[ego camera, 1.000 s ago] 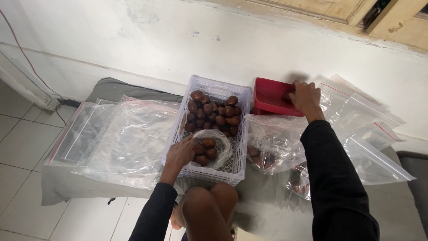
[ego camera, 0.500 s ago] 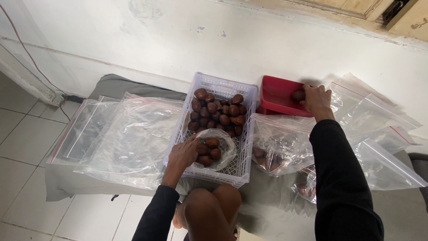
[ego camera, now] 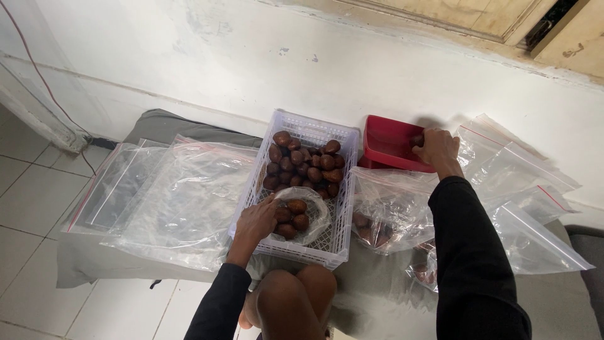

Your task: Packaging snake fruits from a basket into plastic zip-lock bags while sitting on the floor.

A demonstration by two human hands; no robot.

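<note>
Nearby, clear bags (ego camera: pixel 170 189) beside crate (ego camera: pixel 343 189).

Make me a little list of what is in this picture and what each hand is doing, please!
Place: grey mat on a tiled floor, by a white wall
Middle: white plastic crate holding brown scaly fruits
Left hand: in the crate, holding open a small clear bag with a few fruits inside
Right hand: grips the edge of a red tray
Left of crate: empty clear zip bags
Right of crate: a clear bag with fruits in it, plus more clear bags
</note>
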